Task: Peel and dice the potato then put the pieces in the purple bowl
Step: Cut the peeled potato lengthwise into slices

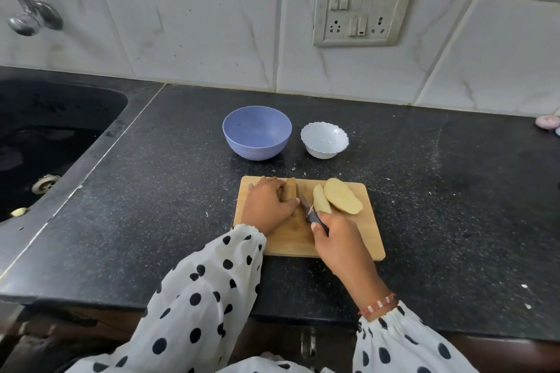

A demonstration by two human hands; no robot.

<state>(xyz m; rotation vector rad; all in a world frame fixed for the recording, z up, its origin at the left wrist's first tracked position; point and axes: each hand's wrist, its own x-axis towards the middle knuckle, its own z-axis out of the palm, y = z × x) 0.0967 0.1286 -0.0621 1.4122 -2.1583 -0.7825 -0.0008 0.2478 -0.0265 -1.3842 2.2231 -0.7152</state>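
Observation:
On a wooden cutting board (357,236) my left hand (268,203) holds down a piece of potato (290,189), fingers curled over it. My right hand (336,239) grips the dark handle of a knife (303,198), whose blade lies against the right side of the held piece. Two peeled pale slices lie to the right on the board: a narrow one (321,200) and a wider one (342,195). The purple bowl (257,132) stands behind the board with nothing inside.
A small white scalloped bowl (324,139) stands right of the purple one. A black sink (45,136) with a tap (27,9) lies at the left. The black stone counter (454,191) runs to a tiled wall with a switch panel (362,9).

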